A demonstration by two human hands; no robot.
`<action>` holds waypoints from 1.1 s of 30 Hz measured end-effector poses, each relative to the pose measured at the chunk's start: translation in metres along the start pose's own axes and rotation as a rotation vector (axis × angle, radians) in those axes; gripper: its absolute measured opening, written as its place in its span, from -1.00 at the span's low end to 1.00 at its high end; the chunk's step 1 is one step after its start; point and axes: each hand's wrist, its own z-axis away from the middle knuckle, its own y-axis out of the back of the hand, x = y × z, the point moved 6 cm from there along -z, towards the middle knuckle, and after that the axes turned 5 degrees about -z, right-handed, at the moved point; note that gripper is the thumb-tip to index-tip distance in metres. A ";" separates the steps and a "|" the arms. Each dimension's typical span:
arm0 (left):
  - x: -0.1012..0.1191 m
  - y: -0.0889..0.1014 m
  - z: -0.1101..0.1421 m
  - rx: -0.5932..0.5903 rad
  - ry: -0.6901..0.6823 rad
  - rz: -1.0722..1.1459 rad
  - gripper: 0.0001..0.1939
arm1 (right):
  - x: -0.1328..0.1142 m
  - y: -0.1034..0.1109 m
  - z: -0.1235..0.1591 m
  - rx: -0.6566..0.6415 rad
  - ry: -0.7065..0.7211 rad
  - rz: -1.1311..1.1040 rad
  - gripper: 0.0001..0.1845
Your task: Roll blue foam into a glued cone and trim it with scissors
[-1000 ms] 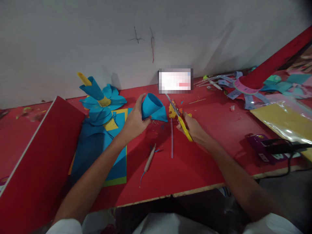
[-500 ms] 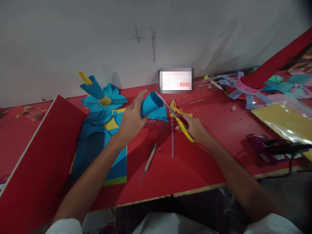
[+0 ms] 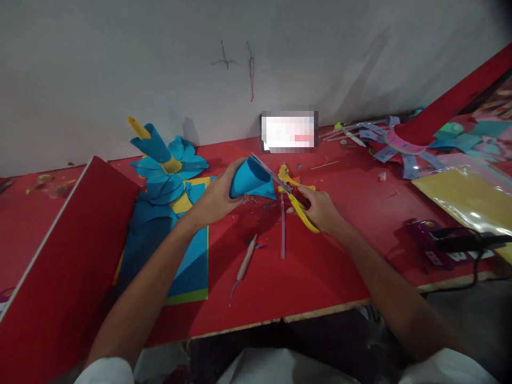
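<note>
My left hand (image 3: 218,194) is wrapped round a blue rolled tube (image 3: 248,178), its open end facing right and up. My right hand (image 3: 318,208) grips yellow-handled scissors (image 3: 298,207); their blades point up and left, at the rim of the tube. Whether the blades touch the rim I cannot tell. Behind the tube lies a flat blue piece (image 3: 267,190). A yellow object (image 3: 285,173) rests on the table behind the scissors, and a thin purple strip (image 3: 283,229) runs toward me below them.
Left of my hand, a blue flower with a yellow centre (image 3: 172,162) stands near blue sheets (image 3: 192,274). A wooden-handled tool (image 3: 247,258) lies in front. A pixelated screen (image 3: 288,130) leans at the wall. A red board (image 3: 68,256) rises at left; a purple box (image 3: 434,245) sits right.
My left hand has tilted the blue tube, and its fingers have dropped lower around it. The scissors have stayed almost in place, with their tips slightly further left.
</note>
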 end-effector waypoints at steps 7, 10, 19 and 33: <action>0.002 -0.003 0.001 -0.021 0.015 0.072 -0.15 | -0.004 0.005 -0.002 0.048 0.018 0.043 -0.47; 0.003 -0.003 0.001 -0.032 0.026 0.100 -0.13 | -0.005 0.006 -0.001 0.071 0.018 0.032 -0.42; -0.013 -0.001 -0.001 0.116 0.130 0.082 0.08 | -0.009 0.013 0.001 0.166 0.024 -0.006 -0.29; -0.018 -0.002 -0.001 0.246 0.357 0.503 -0.32 | -0.011 0.014 0.001 0.177 0.018 0.003 -0.28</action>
